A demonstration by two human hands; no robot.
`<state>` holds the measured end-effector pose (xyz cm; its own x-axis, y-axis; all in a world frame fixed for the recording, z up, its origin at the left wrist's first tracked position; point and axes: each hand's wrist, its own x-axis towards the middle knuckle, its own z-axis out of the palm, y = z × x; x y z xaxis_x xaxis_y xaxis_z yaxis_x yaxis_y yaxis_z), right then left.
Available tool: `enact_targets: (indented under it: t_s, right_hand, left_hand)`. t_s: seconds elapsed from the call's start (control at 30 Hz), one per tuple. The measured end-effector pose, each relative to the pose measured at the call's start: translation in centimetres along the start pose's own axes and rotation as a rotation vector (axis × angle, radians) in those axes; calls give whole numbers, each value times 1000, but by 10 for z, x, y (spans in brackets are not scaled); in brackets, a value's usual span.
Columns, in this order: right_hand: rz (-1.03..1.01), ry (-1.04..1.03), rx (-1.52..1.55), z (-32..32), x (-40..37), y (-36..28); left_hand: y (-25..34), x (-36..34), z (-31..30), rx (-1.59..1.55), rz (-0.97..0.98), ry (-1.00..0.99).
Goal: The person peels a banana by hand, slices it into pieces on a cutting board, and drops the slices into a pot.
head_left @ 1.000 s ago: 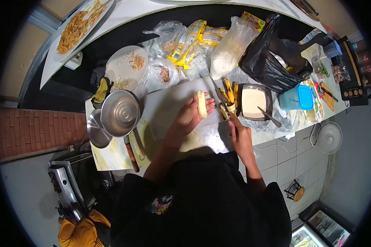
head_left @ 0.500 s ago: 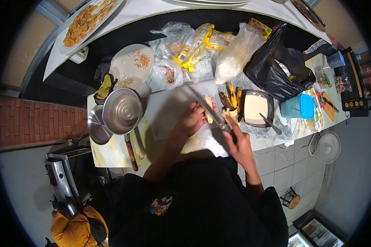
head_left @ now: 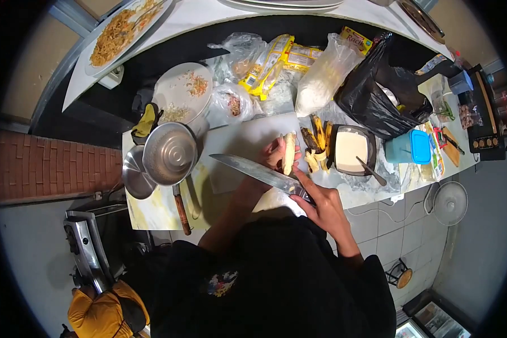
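My left hand [head_left: 272, 155] is closed around a peeled banana [head_left: 289, 152], held upright over the white cutting board [head_left: 225, 138]. In my right hand [head_left: 328, 207] is a large kitchen knife [head_left: 253, 170], gripped by its dark handle. The blade points left and passes in front of my left wrist, just below the banana. My right index finger lies close to the banana's lower end; whether it touches is hard to tell. Banana peels [head_left: 315, 162] and dark-spotted yellow bananas [head_left: 319, 132] lie right of the board.
Right of the bananas stands a dark bowl [head_left: 336, 160] of cream-coloured batter with a spoon [head_left: 372, 171]. A black plastic bag [head_left: 360, 93] and a blue-lidded container [head_left: 419, 146] sit beyond. Pots [head_left: 166, 155] and a plate [head_left: 180, 87] with shredded vegetables are at left.
The knife has swung from pointing up and away, across the banana, to pointing left and lower. My right hand has dropped slightly toward me. The banana remains in my left hand.
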<state>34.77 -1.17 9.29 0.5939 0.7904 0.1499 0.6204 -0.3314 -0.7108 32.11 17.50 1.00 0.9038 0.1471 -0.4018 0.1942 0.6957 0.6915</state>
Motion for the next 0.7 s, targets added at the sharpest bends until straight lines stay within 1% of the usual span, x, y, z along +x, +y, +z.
enact_targets:
  t_s: [0.13,0.3,0.57,0.7]
  right_hand:
    - [-7,23,-12,2,1,1]
    - [-23,53,8,7,0,4]
    - [-24,65,-11,8,1,3]
    - [-44,107,4,12,1,6]
  left_hand:
    - [3,-1,2,29,-12,14]
    - [5,-6,8,-12,21,61]
    - [6,-8,9,-31,34,39]
    - [6,-8,11,-41,39,32]
